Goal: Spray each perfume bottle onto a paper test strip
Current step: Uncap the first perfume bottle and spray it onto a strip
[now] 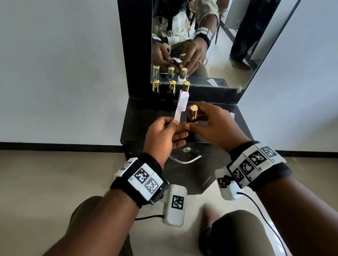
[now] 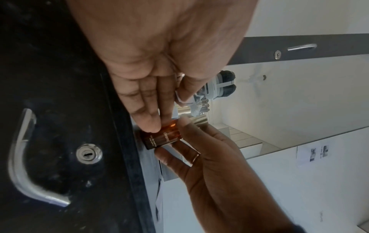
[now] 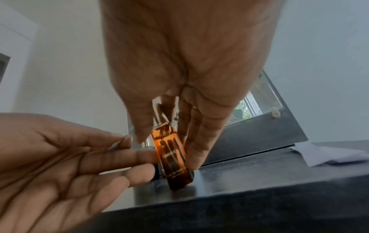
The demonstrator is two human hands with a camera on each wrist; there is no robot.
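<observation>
A white paper test strip [image 1: 180,106] stands upright, pinched at its lower end between the thumb and forefinger of my left hand [image 1: 175,125]. Just right of it, my right hand [image 1: 200,121] grips an amber perfume bottle [image 1: 194,120] with a gold cap [image 1: 193,111]. In the right wrist view the bottle [image 3: 171,155] stands with its base on the black cabinet top [image 3: 249,176], and the left hand's fingers [image 3: 137,155] touch its side. The left wrist view shows the bottle [image 2: 162,136] between both hands.
Three more gold-capped bottles [image 1: 172,87] stand in a row at the back, in front of a mirror [image 1: 227,52]. A loose paper [image 3: 329,155] lies on the cabinet top to the right. Below the top is a drawer with a metal handle [image 1: 184,160] and a lock [image 1: 186,149].
</observation>
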